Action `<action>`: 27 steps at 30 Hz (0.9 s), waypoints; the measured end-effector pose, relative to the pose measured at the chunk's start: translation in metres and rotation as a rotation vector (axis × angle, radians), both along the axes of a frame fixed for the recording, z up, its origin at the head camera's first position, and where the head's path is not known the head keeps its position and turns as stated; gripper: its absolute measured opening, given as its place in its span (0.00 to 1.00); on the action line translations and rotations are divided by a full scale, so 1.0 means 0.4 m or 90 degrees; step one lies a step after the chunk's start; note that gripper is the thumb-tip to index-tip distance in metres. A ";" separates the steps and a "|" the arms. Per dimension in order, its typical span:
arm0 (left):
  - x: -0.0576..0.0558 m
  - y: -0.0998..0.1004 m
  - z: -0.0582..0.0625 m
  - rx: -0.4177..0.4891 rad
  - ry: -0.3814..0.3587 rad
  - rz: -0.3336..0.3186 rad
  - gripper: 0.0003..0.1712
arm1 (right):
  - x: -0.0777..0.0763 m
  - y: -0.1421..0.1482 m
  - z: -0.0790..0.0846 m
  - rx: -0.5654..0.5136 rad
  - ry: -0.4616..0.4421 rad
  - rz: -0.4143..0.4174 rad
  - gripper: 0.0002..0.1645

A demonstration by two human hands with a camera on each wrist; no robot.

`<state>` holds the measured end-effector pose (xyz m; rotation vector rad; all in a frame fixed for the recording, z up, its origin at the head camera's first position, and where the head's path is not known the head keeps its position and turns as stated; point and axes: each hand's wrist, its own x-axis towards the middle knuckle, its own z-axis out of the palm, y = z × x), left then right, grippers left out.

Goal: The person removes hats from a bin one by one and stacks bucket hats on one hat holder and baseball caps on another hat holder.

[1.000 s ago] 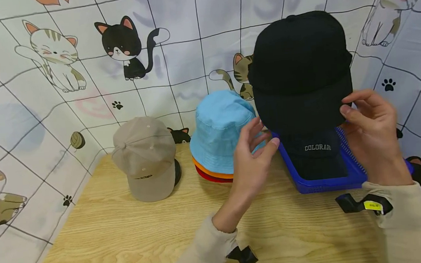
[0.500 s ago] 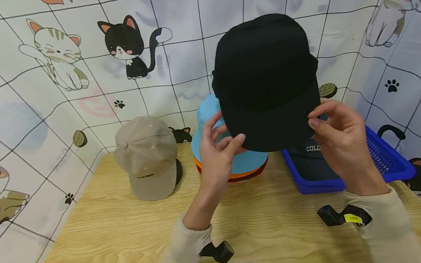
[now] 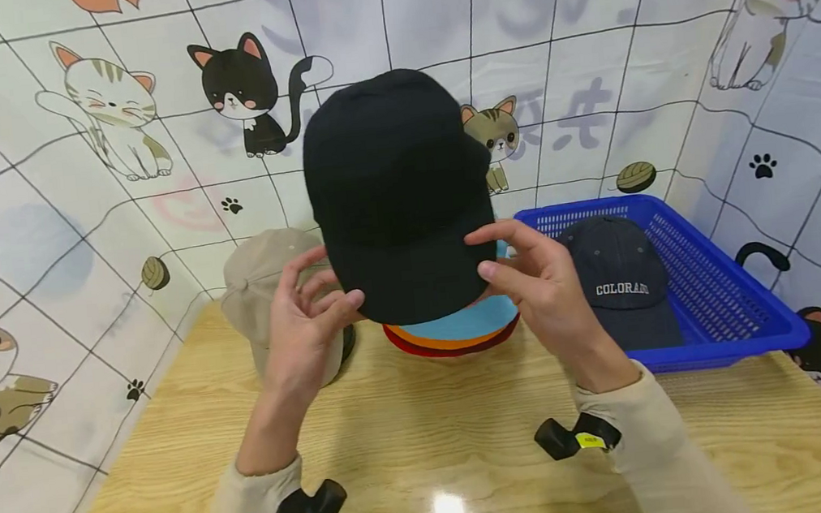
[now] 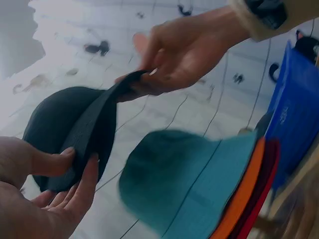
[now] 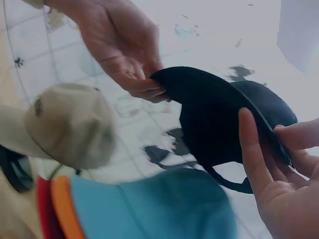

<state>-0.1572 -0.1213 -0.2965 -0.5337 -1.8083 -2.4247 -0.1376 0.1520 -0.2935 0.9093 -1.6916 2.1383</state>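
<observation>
A plain black baseball cap [image 3: 399,192] is held up in the air, crown up and brim toward me. My left hand [image 3: 298,331] pinches the brim's left side, thumb on one face and fingers on the other, as the left wrist view shows. On the brim's right side, my right hand [image 3: 545,285] pinches it between thumb and fingers. Behind and below the cap stands a stack of bucket hats, a light blue hat [image 4: 174,179] over an orange one [image 4: 246,184] and dark red below. The head view hides much of that stack behind the black cap.
A beige baseball cap [image 3: 264,261] stands on the wooden table [image 3: 427,442] at the left, a dark brim edge showing beside it. To the right is a blue plastic basket [image 3: 732,293] with a dark COLORADO cap [image 3: 620,267] in it. A cat-print wall covering [image 3: 390,22] rises behind.
The black cap has moved left and slightly down, from above the basket to in front of the bucket hats. Both hands moved left with it; the left hand has taken hold of the brim.
</observation>
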 end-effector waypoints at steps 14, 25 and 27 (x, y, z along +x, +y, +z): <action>-0.069 -0.346 -0.007 -0.109 0.015 -0.052 0.32 | -0.074 -0.244 -0.071 0.086 -0.123 0.157 0.28; -0.113 -0.462 -0.066 -0.063 -0.101 0.011 0.32 | -0.159 -0.385 -0.114 0.036 -0.218 0.190 0.28; -0.120 -0.480 -0.080 -0.048 -0.107 0.012 0.32 | -0.168 -0.404 -0.119 0.035 -0.233 0.195 0.27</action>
